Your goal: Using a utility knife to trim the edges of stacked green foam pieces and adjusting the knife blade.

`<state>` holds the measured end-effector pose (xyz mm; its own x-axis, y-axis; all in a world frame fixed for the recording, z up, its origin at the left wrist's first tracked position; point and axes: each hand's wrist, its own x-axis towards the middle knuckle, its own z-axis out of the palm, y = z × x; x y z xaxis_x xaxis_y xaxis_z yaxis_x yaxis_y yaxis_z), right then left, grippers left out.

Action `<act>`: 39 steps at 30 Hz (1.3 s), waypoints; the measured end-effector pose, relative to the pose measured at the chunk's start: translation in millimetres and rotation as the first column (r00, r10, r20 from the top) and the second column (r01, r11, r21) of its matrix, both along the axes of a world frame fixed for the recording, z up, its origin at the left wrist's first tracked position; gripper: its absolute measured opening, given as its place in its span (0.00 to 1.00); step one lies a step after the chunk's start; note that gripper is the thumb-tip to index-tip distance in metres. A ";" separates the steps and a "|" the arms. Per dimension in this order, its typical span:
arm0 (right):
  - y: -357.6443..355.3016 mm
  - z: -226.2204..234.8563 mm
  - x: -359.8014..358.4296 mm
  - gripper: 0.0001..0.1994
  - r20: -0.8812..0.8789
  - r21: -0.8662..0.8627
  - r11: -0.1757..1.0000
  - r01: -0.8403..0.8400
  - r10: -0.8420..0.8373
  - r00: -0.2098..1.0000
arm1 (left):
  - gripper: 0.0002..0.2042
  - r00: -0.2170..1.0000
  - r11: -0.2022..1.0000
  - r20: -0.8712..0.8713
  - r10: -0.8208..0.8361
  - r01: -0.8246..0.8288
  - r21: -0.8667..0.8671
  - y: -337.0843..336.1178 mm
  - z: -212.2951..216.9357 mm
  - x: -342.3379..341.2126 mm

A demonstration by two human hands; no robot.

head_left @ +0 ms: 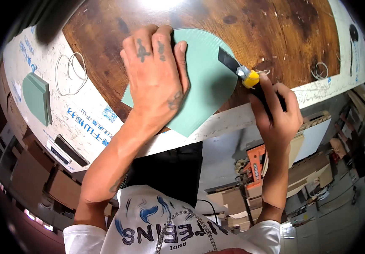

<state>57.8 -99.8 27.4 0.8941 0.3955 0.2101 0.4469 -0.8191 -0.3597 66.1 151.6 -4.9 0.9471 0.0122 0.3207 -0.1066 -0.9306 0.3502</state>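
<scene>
Nearest to me: white shirt (142, 220), loose cloth with blue and dark print, a metal link chain (211, 235) curving over it. Both forearms reach away from it.

Left hand (155, 74): back upward, wrist nearly in line with the forearm, palm over the mint-green sheet (205, 67). Thumb held apart from the other fingers, which are gently bent at the sheet's far edge; whether their tips hook over that edge, I cannot tell.

Right hand (282, 112): fingers clamped round the dark handle of a cutter (250, 79), forefinger stretched along it toward the yellow collar. Ahead of those fingers, a broad dark blade slants over the sheet's right side; I cannot tell if it touches.

The sheet lies under the left fingers and left of the right ones: thin, faintly lined, rounded at the far side, pointed at the near end. Beneath it, I note the surface (292, 25), brown, grained and knotted wood, glossy at the far edge. Well left of the left fingers: a stack of smaller green pieces (35, 99), round-ended; nearer, a thin pale string (85, 80), loosely looped.
</scene>
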 end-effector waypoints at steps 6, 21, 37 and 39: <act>-3.5 5.9 58.9 0.27 0.005 0.039 0.964 -0.265 0.265 0.964 | 0.14 1.000 0.998 -0.019 -0.017 0.016 -0.062 3.0 11.3 0.0; -14.4 8.1 145.2 0.21 -0.061 0.018 0.706 -0.708 0.708 0.704 | 0.16 0.664 0.671 -0.097 0.741 -0.738 0.072 -47.6 8.8 -44.1; 33.4 -5.8 184.0 0.23 -0.079 0.024 0.550 -0.835 0.834 0.547 | 0.17 0.729 0.725 -0.070 0.681 -0.685 -0.073 -43.5 12.3 -43.9; 3.8 6.7 155.1 0.24 -0.192 0.016 0.717 -0.697 0.686 0.702 | 0.19 0.796 0.783 -0.067 0.601 -0.604 -0.151 -41.6 19.1 -29.1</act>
